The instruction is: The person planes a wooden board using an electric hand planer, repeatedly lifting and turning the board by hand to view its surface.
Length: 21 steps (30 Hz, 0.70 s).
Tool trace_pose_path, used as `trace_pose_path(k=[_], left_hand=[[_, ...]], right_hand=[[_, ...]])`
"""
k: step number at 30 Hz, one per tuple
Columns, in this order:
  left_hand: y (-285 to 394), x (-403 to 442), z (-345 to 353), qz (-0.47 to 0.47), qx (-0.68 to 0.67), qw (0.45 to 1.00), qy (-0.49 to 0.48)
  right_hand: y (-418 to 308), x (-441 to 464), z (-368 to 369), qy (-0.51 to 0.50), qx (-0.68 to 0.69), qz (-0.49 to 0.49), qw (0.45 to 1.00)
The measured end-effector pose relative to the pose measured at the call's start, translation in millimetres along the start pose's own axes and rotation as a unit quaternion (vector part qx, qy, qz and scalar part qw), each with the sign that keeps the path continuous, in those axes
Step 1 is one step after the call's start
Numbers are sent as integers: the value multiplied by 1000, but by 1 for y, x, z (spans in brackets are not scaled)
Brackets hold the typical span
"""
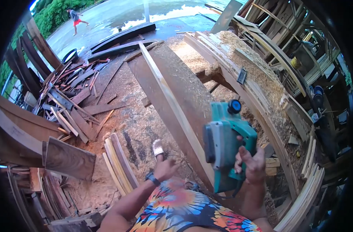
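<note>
My right hand is wrapped round the rear handle of a green electric hand planer. The planer is tilted on its side, with its dark base turned to the left and a blue-centred knob at the top. It is held over the near right end of a long wooden board. A pale narrow strip of wood runs lengthwise along that board. My left hand, with a dark band at the wrist, hangs left of the board near my patterned shirt. Its fingers look loosely apart, with nothing visible in them.
A curved timber beam covered in shavings runs along the right, with a small dark block on it. Scrap wood is heaped at left. Several slats stand near my left arm. A person is in the far background.
</note>
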<state>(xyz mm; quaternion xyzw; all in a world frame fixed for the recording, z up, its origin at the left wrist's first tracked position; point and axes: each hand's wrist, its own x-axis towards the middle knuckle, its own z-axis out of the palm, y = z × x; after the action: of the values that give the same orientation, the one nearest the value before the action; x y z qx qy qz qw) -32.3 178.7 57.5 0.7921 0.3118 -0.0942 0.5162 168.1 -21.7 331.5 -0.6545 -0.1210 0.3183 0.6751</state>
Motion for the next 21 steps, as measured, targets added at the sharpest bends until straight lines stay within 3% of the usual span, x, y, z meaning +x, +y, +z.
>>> trace_pose_path(k=[1,4,11,15,18,20,21], left_hand=[[27,-16,0,-2,-57,998,-19],[71,-43,43,127,25,991,11],[45,-73,177,180,254,949,-41],[53,-99,199,187,249,948,-59],[65,-108,199,186,266,937,-131],[59,-113,207,205,192,959,-43],[82,-118,193,184,119,975,-45]], right_hand=[[4,-20,-19,11,-5,3,1000],[23,-70,-72,50,-12,5,999],[68,-158,-175,124,-60,33,990],[103,-193,-211,154,-86,50,983],[133,-204,-235,164,-81,52,982],[139,-213,-241,168,-63,63,982],[143,-218,-246,171,-66,77,980]])
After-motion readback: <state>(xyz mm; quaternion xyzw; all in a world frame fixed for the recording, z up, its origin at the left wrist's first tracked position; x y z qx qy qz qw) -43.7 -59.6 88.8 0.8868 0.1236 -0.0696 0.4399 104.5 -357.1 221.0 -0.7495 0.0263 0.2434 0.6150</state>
